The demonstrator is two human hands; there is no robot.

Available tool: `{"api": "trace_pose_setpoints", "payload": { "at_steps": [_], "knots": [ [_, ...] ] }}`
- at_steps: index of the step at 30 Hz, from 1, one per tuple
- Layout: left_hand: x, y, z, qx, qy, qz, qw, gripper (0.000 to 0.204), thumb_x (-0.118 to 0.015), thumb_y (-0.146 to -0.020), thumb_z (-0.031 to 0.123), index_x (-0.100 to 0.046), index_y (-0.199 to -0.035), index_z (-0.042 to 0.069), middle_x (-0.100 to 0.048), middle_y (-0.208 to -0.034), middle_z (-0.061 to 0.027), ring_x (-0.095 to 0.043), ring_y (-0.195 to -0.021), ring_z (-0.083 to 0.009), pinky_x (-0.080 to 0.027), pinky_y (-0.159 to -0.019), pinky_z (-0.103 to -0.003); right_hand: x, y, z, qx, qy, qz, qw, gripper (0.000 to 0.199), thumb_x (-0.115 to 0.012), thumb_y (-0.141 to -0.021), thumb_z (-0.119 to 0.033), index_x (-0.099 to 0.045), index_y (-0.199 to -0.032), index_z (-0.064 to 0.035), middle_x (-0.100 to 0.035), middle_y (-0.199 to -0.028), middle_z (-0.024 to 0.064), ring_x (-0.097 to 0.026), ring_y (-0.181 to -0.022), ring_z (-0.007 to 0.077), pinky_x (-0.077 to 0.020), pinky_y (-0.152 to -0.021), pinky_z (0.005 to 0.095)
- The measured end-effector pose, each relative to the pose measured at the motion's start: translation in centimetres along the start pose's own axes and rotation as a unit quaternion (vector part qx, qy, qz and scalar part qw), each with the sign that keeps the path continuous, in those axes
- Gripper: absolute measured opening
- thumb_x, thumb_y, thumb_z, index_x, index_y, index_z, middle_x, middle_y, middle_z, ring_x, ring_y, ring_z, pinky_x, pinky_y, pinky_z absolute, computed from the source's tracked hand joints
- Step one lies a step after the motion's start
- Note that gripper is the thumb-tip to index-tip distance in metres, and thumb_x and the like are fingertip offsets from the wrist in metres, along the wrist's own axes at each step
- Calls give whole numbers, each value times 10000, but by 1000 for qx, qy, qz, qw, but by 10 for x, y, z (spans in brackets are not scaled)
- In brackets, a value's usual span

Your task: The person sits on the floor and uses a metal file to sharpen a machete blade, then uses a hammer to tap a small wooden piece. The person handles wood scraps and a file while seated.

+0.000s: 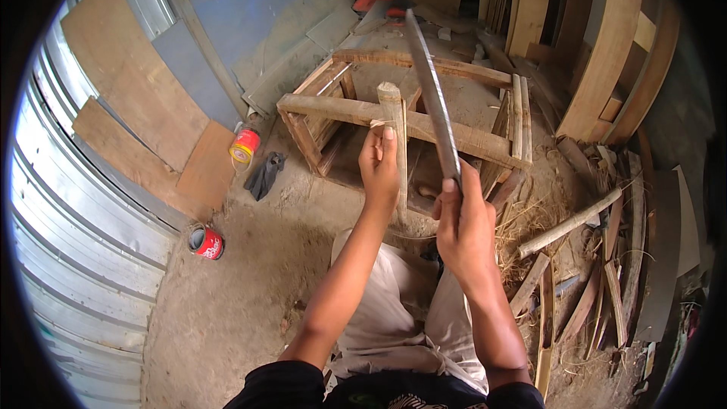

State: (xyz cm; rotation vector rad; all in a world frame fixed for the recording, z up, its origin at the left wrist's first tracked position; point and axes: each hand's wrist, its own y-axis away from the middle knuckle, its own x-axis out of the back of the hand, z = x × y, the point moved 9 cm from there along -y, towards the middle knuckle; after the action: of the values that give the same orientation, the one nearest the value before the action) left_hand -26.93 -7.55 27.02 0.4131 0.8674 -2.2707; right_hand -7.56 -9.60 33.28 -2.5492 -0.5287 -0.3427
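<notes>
My right hand [467, 231] is closed round the grip of a machete [433, 98], whose long dark blade points up and away with a bright edge along its right side. In my left hand [381, 163] is a pale wooden stick [392, 110], held upright with the thumb laid along it. A curled sliver shows by my fingertips. The blade stands to the right of the stick, apart from it. Just beyond both hands lies a rectangular wooden frame [333, 109], its near rail passing behind the stick. My fingers hide part of the stick and the machete's grip.
Two paint cans, one red and yellow [244, 144] and one open red [206, 243], stand left near a dark cloth [265, 176]. Plywood sheets [125, 68] lean on the left wall. Scrap wood [583, 295] and shavings lie right, below leaning wooden panels [606, 53].
</notes>
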Motion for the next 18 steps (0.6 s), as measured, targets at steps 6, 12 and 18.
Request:
{"api": "trace_pose_setpoints", "payload": {
  "at_steps": [6,12,18],
  "knots": [
    [4,3,1,18,10,-57,998,233,-546,-996,227,-581,-1093,17,-609,-996,1,-515,-925,-58,-398,-851,-230,-24,-15,-23,54,-21,-4,998,273,-479,-971,-43,-429,-1234,7,-615,-767,286,-636,-678,450,-478,-564,447],
    [11,-6,6,58,-35,-143,987,263,-608,-965,239,-598,-1088,7,-623,-961,5,-536,-878,-45,-416,-795,-197,-24,-20,-23,72,40,-10,997,275,-484,-960,-37,-428,-1226,9,-607,-722,277,-620,-668,461,-460,-542,497],
    [16,-13,24,28,-114,-154,981,278,-616,-959,220,-575,-1125,-1,-622,-1003,-15,-549,-894,-55,-435,-805,-198,-33,-21,-11,59,138,-58,987,227,-495,-924,-32,-434,-1139,7,-606,-687,278,-609,-647,475,-469,-554,551]
  ]
}}
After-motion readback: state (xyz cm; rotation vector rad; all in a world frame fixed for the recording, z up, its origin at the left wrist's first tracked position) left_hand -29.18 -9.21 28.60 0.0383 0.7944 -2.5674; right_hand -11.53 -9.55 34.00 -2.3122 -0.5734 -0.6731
